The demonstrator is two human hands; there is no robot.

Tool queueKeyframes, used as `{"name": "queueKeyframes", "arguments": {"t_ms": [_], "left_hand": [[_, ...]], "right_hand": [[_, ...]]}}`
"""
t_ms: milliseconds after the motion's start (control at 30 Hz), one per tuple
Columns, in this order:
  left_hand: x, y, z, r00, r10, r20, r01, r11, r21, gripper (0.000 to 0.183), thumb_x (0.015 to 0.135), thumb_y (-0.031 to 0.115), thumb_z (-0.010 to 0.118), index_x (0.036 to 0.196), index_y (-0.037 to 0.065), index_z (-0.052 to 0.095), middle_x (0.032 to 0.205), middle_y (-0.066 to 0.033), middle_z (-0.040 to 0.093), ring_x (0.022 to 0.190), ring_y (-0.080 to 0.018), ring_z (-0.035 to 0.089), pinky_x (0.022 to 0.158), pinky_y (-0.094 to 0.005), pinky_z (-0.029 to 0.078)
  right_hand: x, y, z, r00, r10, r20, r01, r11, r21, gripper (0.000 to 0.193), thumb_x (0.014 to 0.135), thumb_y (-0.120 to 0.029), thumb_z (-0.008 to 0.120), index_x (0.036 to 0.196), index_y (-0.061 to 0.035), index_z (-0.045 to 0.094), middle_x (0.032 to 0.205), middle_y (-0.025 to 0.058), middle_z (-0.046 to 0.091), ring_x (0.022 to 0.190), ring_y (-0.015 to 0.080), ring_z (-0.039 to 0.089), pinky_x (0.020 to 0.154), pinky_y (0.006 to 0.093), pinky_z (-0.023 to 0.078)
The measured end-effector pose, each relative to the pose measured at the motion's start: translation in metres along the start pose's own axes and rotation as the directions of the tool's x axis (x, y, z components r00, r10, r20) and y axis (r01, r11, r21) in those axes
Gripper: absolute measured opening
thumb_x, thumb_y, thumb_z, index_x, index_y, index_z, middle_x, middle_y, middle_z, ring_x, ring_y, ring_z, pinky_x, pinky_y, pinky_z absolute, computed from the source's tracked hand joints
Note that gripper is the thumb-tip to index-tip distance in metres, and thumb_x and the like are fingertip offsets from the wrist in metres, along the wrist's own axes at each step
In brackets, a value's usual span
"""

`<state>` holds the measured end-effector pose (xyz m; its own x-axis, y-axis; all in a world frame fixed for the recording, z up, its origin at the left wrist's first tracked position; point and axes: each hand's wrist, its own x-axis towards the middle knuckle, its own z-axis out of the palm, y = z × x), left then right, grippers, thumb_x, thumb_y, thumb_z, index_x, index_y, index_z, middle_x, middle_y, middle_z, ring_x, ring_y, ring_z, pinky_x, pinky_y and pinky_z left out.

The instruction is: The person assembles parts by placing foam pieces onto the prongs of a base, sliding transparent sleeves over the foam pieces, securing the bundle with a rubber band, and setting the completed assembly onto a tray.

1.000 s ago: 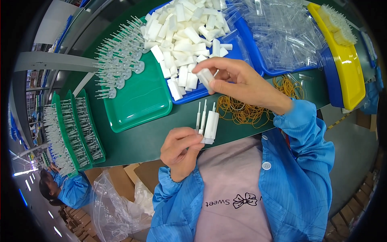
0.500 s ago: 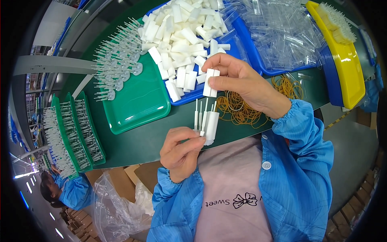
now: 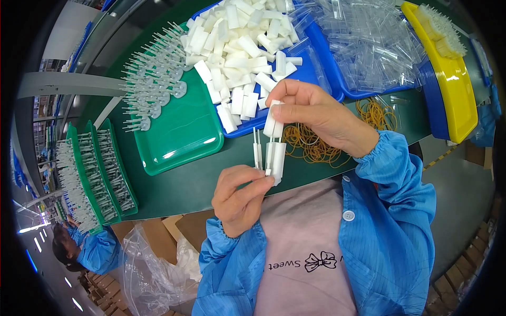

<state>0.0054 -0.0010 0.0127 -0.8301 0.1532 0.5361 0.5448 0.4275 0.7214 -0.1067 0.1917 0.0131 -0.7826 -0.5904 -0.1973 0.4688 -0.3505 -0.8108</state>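
Note:
Between the thumb and fingers of my left hand (image 3: 240, 197) is the base of a small white pronged part (image 3: 257, 150), its thin prongs pointing away from me. One white foam block (image 3: 279, 163) is on the right side of this part. My right hand (image 3: 316, 113) pinches another white foam block (image 3: 272, 128) by its far end. That block is lined up above the prongs, and its near end meets the tips of two of them. How deep the prongs sit in it is hidden.
A blue tray (image 3: 232, 131) heaped with white foam blocks lies beyond my hands. An orange rubber-band pile (image 3: 311, 147) lies right. Green trays (image 3: 179, 163) and pronged parts (image 3: 145, 124) stand left. Clear plastic pieces (image 3: 363, 47) and a yellow tray (image 3: 453, 79) are far right.
My right hand has lowered the foam block from above the prongs onto their tips, and the block has tilted slightly. My left hand has shifted slightly right with the pronged part.

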Motion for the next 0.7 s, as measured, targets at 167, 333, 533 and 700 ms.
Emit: {"name": "queueKeyframes", "arguments": {"t_ms": [167, 333, 533, 700], "left_hand": [[-0.001, -0.001, -0.001, 1.000, -0.018, -0.004, 0.018, 0.999, -0.027, 0.034, 0.057, -0.008, 0.072, 0.089, 0.006, 0.071, 0.090, -0.0085, 0.063, 0.078, -0.0245, 0.060, 0.066, -0.0313, 0.048], [0.003, 0.001, -0.004, 0.992, 0.086, 0.092, -0.088, 0.996, 0.012, 0.035, 0.055, -0.006, 0.073, 0.087, 0.007, 0.071, 0.090, -0.0082, 0.063, 0.079, -0.0250, 0.061, 0.066, -0.0321, 0.050], [-0.002, -0.003, -0.004, 0.998, 0.028, 0.048, -0.026, 0.998, -0.050, 0.030, 0.058, -0.005, 0.073, 0.086, 0.006, 0.071, 0.089, -0.0081, 0.064, 0.078, -0.0244, 0.061, 0.066, -0.0319, 0.049], [-0.001, 0.001, -0.004, 0.999, -0.038, -0.004, 0.037, 0.978, -0.205, 0.023, 0.062, -0.006, 0.073, 0.083, 0.005, 0.071, 0.088, -0.0080, 0.064, 0.077, -0.0231, 0.060, 0.066, -0.0313, 0.048]], "right_hand": [[-0.003, -0.005, -0.001, 0.999, 0.024, 0.041, -0.022, 0.998, -0.064, 0.019, 0.083, -0.014, 0.069, 0.096, -0.0047, 0.058, 0.086, 0.0021, 0.063, 0.078, 0.0065, 0.057, 0.072, 0.0204, 0.044], [-0.006, -0.013, -0.001, 0.994, 0.053, 0.100, -0.041, 0.992, -0.116, 0.016, 0.083, -0.013, 0.068, 0.090, -0.0054, 0.056, 0.084, 0.0012, 0.061, 0.078, 0.0058, 0.056, 0.072, 0.0198, 0.043], [-0.007, -0.017, 0.001, 0.987, -0.033, 0.159, 0.077, 0.958, -0.277, 0.017, 0.081, -0.013, 0.069, 0.088, -0.0059, 0.055, 0.086, 0.0026, 0.061, 0.082, 0.0070, 0.056, 0.076, 0.0221, 0.043], [-0.014, -0.016, 0.002, 0.972, 0.079, 0.223, -0.096, 0.993, 0.070, 0.017, 0.081, -0.012, 0.070, 0.089, -0.0056, 0.056, 0.086, 0.0022, 0.061, 0.083, 0.0074, 0.056, 0.077, 0.0225, 0.043]]}}
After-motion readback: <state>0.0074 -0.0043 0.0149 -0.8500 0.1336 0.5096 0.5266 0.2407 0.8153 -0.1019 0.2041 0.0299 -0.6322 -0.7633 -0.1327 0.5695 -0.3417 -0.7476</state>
